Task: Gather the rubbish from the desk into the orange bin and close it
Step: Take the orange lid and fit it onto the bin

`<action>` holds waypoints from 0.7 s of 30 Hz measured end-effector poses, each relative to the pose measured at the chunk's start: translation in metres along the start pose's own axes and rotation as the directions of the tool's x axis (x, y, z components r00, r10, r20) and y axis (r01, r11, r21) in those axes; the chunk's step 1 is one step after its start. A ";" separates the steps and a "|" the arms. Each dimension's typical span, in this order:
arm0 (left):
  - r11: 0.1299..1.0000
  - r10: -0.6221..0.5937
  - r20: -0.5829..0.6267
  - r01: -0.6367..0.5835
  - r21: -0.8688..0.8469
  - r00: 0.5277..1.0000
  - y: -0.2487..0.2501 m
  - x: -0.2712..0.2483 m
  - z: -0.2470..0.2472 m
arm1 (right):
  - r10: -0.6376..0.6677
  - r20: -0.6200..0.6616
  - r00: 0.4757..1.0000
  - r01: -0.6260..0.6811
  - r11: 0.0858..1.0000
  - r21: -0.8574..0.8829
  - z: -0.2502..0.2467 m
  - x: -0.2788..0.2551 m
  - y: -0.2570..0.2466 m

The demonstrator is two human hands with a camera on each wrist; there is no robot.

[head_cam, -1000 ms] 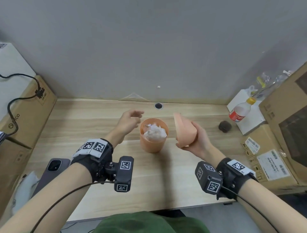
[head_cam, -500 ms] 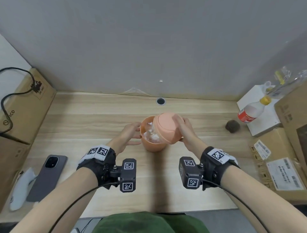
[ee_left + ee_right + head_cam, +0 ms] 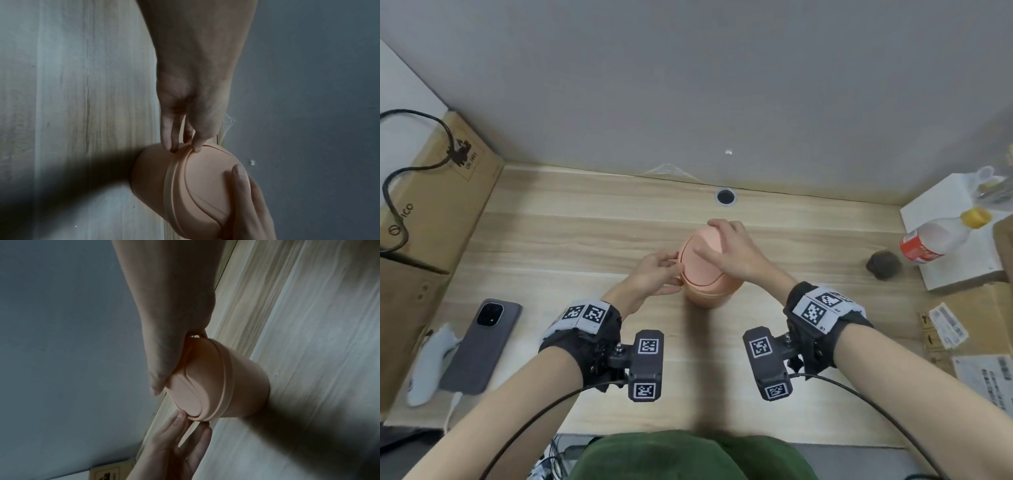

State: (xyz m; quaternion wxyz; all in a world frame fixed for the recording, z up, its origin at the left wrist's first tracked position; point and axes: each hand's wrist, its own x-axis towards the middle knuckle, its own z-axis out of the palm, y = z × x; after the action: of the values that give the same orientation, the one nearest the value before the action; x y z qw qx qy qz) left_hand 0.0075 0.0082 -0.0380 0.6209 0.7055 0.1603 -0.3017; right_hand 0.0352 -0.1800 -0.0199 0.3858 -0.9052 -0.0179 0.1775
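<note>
The orange bin [image 3: 709, 294] stands upright mid-desk with its domed orange lid [image 3: 697, 251] seated on top; the rubbish inside is hidden. My right hand [image 3: 705, 240] cups the dome from above, fingers curved over its far side and palm on the lid [image 3: 191, 378]. My left hand [image 3: 676, 272] is at the bin's left side, its straight fingertips [image 3: 171, 148] touching the body and the lid's rim. In the left wrist view, a finger of my right hand [image 3: 239, 177] lies flat on the lid [image 3: 205, 186] above the bin [image 3: 150, 175].
A phone [image 3: 482, 346] and a white object [image 3: 428, 370] lie at the front left beside a cardboard box [image 3: 431, 212]. At the right are a dark lump [image 3: 883, 263], a bottle [image 3: 935, 240] on a white box [image 3: 959, 270], and labelled cartons [image 3: 969, 329]. A cable hole [image 3: 725, 196] sits behind the bin.
My right hand has brought the lid from beside the bin down onto its mouth, covering the white rubbish. My left hand has moved in to the bin's rim.
</note>
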 end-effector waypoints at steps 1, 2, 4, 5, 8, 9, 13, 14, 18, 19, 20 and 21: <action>1.000 0.001 0.009 -0.001 -0.003 1.000 -0.002 0.001 -0.001 | -0.018 0.009 1.000 0.018 1.000 -0.011 0.001 -0.001 0.001; 1.000 0.003 0.017 -0.003 -0.010 1.000 -0.004 0.000 -0.001 | -0.028 0.015 0.999 0.028 1.000 -0.005 0.000 -0.001 0.003; 1.000 0.008 0.027 -0.007 -0.021 1.000 -0.006 0.000 -0.003 | -0.044 0.038 0.998 0.043 0.999 0.024 -0.003 0.001 0.004; 1.000 0.006 0.024 -0.006 -0.018 1.000 -0.006 0.000 -0.004 | -0.048 0.060 0.997 0.046 0.998 0.032 -0.005 0.003 0.003; 0.997 0.063 0.016 -0.063 0.036 0.998 -0.002 0.001 -0.003 | -0.043 0.123 0.992 0.036 0.997 0.062 -0.013 0.012 0.001; 0.989 0.119 0.025 -0.121 0.083 0.993 -0.001 0.001 -0.002 | -0.029 0.147 0.989 0.015 0.995 0.094 -0.014 0.014 0.001; 0.912 0.323 0.104 -0.339 0.230 0.941 0.011 -0.001 -0.003 | 0.037 0.253 0.967 -0.100 0.966 0.238 -0.008 0.018 0.010; 0.886 0.334 0.157 -0.366 0.285 0.929 0.014 -0.002 -0.003 | 0.038 0.265 0.964 -0.111 0.957 0.266 -0.006 0.017 0.012; 0.800 0.243 0.322 -0.377 0.466 0.915 0.016 -0.001 -0.001 | 0.024 0.163 0.986 -0.086 0.919 0.384 0.002 0.013 0.015; 0.796 0.239 0.336 -0.382 0.469 0.911 0.015 -0.001 -0.001 | 0.017 0.129 0.991 -0.067 0.916 0.396 0.003 0.012 0.015; 0.792 0.238 0.342 -0.386 0.474 0.909 0.014 -0.001 -0.001 | 0.000 0.102 0.995 -0.040 0.918 0.395 0.004 0.011 0.015; 0.789 0.240 0.344 -0.389 0.475 0.908 0.013 0.000 -0.003 | -0.030 0.076 0.997 -0.001 0.926 0.378 0.005 0.011 0.015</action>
State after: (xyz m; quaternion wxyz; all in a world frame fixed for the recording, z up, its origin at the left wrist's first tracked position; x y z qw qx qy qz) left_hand 0.0157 0.0083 -0.0272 0.4574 0.8197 -0.1355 -0.3171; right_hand 0.0421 -0.1855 -0.0364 0.5531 -0.8060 -0.0053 0.2109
